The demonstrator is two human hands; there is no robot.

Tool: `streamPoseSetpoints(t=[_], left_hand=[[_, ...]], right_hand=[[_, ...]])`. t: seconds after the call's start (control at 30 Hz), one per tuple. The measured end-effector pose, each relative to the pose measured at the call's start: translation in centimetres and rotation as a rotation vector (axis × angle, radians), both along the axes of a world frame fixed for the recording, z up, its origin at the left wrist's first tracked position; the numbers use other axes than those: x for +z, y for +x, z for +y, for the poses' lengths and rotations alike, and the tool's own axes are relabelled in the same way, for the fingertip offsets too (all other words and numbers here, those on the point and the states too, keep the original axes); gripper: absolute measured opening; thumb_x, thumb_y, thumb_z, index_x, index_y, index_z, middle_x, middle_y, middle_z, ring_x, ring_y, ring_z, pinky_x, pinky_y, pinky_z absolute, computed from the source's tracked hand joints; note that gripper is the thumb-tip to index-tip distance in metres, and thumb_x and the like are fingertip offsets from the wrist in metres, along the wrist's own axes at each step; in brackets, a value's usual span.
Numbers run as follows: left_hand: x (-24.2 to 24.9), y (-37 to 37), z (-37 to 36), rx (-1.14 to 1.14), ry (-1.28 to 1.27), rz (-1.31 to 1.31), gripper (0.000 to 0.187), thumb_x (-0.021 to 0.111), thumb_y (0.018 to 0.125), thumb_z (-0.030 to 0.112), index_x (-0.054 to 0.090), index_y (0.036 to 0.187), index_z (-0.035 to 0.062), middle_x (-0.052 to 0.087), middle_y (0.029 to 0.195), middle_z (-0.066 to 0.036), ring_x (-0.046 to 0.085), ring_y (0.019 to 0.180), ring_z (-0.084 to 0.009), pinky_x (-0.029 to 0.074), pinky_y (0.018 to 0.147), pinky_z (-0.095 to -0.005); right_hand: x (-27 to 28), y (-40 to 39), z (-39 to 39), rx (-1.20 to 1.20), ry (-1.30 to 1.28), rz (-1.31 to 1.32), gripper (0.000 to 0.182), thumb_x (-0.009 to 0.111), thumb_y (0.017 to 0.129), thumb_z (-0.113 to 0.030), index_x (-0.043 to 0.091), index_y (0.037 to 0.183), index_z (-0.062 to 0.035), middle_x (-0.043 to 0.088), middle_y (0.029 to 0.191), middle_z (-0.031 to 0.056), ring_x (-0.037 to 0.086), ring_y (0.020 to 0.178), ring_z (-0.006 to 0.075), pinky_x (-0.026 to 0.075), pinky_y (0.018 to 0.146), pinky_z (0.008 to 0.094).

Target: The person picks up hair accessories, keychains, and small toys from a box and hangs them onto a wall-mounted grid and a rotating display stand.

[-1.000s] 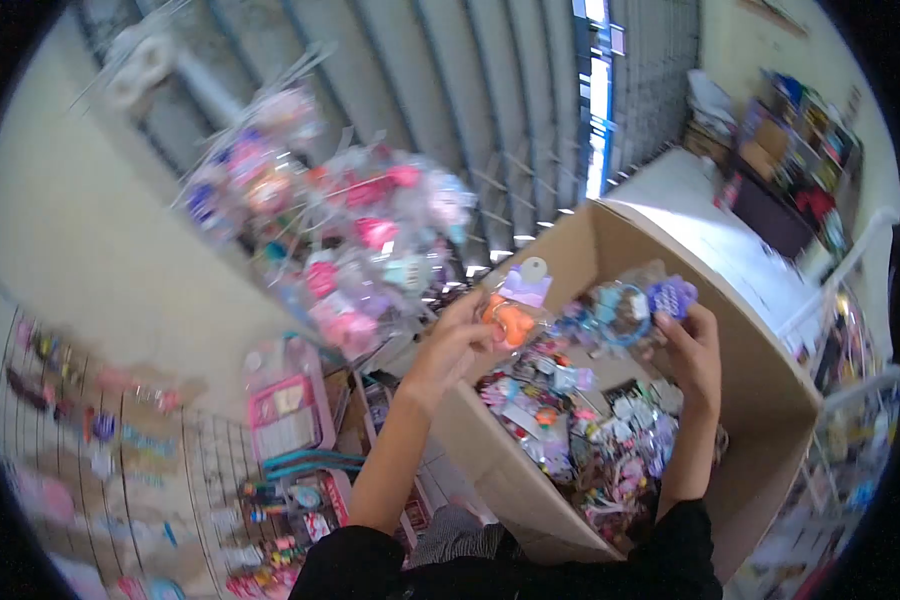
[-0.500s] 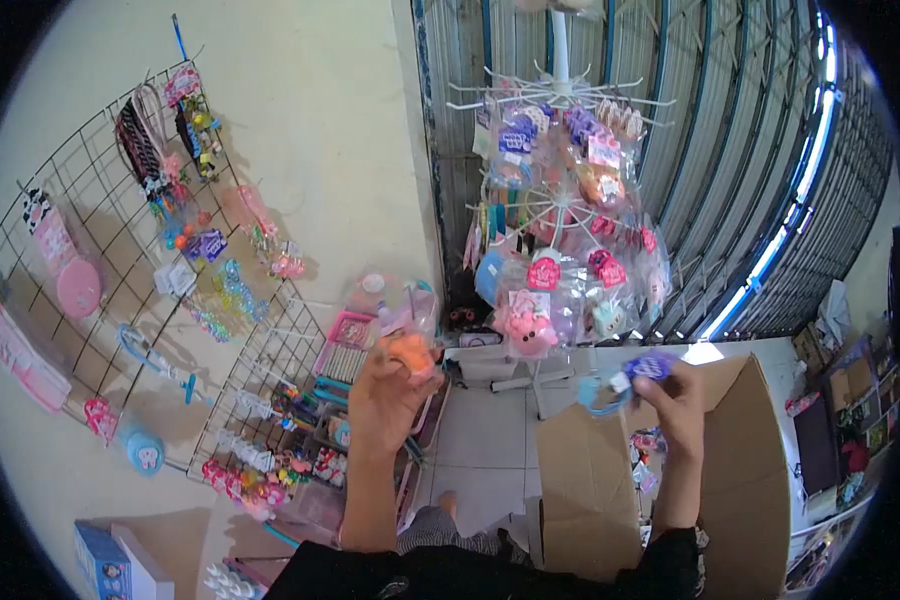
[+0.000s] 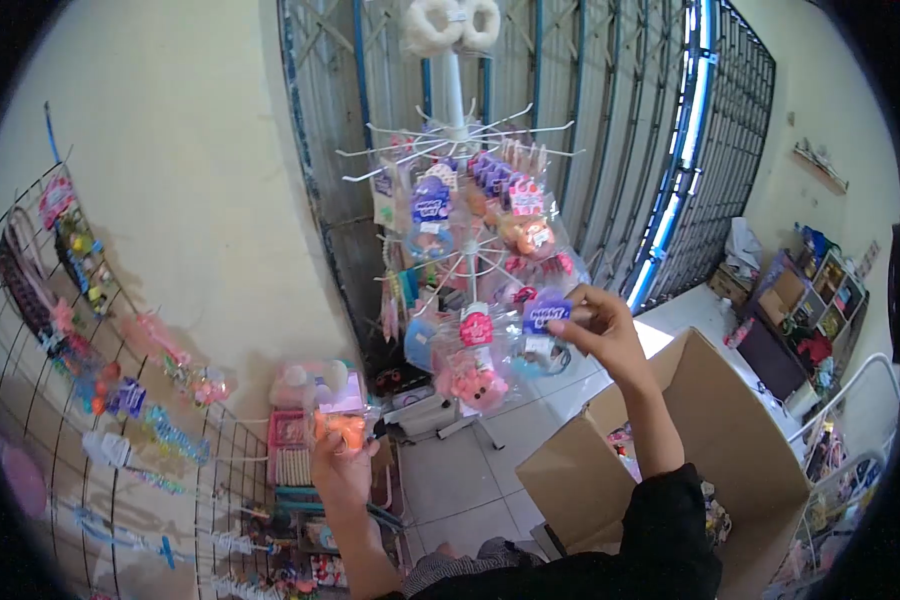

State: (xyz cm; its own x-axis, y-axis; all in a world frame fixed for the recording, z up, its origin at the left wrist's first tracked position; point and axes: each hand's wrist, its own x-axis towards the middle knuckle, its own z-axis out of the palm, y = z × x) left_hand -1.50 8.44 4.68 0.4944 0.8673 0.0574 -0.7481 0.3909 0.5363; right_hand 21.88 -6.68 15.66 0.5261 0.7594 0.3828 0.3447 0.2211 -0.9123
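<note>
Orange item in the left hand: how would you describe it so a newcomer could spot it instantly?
Find the tall white display stand near the middle, then look down and left to the left hand. That hand holds the orange item, below a pale lilac card. Its bright orange sets it apart from the pink container showing just to its left.

Purple card's lettering (image 3: 540, 314) partly hidden

Left hand (image 3: 343, 472): raised, fingers curled in a grip
Left forearm (image 3: 363, 550): bare, nearly upright
Right hand (image 3: 610, 338): higher in view — thumb and fingers pinched
Right forearm (image 3: 657, 430): bare, slanting up and leftward
</note>
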Motion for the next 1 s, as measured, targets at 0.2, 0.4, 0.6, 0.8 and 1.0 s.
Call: streamPoseSetpoints(t=[0.2,0.4,0.6,0.8,1.0], left_hand=[[0.0,4.9,-0.1,-0.277,-0.053,-0.188,0.021,0.046,0.071,0.020,0.047,0.089,0.0087,0.049,0.085,-0.005,0.045,0.078,-0.0179,0.038,0.056,-0.0309],[-0.2,8.3,0.2,-0.421,-0.031,-0.163,0.017,0.043,0.074,0.022,0.046,0.086,0.0093,0.049,0.081,-0.004,0.046,0.067,-0.0168,0.036,0.047,-0.0251],[1.3,11.0,0.1,-0.338,-0.008,-0.093,0.031,0.038,0.077,0.040,0.046,0.090,0.0134,0.049,0.081,-0.004,0.046,0.063,-0.0175,0.036,0.043,-0.0259],[2.1,12.0,3.0,-0.234,0.040,-0.313,0.036,0.035,0.077,0.043,0.044,0.096,0.0138,0.048,0.088,-0.013,0.047,0.073,-0.0245,0.039,0.054,-0.0304],[1.2,11.3,5.6,0.068,0.172,-0.273,0.032,0.041,0.076,0.034,0.043,0.097,0.0103,0.046,0.095,-0.012,0.042,0.082,-0.0261,0.034,0.072,-0.0393]], right_hand=[[-0.4,2.2,-1.4,-0.017,-0.010,-0.036,0.010,0.058,0.067,-0.004,0.049,0.069,-0.0015,0.052,0.063,0.0010,0.049,0.058,0.0051,0.036,0.049,0.0161],[0.1,6.0,-3.0,-0.043,0.191,0.078,0.009,0.058,0.067,-0.003,0.051,0.072,0.0010,0.055,0.066,0.0054,0.052,0.061,0.0089,0.042,0.055,0.0196],[-2.4,9.2,-2.8,-0.108,0.268,0.206,0.008,0.058,0.067,-0.004,0.052,0.071,0.0003,0.056,0.066,0.0049,0.052,0.061,0.0078,0.040,0.056,0.0184],[-3.1,9.7,-2.2,-0.134,0.290,0.218,0.007,0.058,0.065,-0.002,0.052,0.068,-0.0015,0.053,0.065,0.0018,0.050,0.062,0.0067,0.038,0.057,0.0184],[0.3,6.4,1.6,-0.104,0.167,0.043,0.010,0.058,0.068,-0.008,0.052,0.071,-0.0010,0.052,0.064,0.0001,0.048,0.057,0.0044,0.036,0.050,0.0163]])
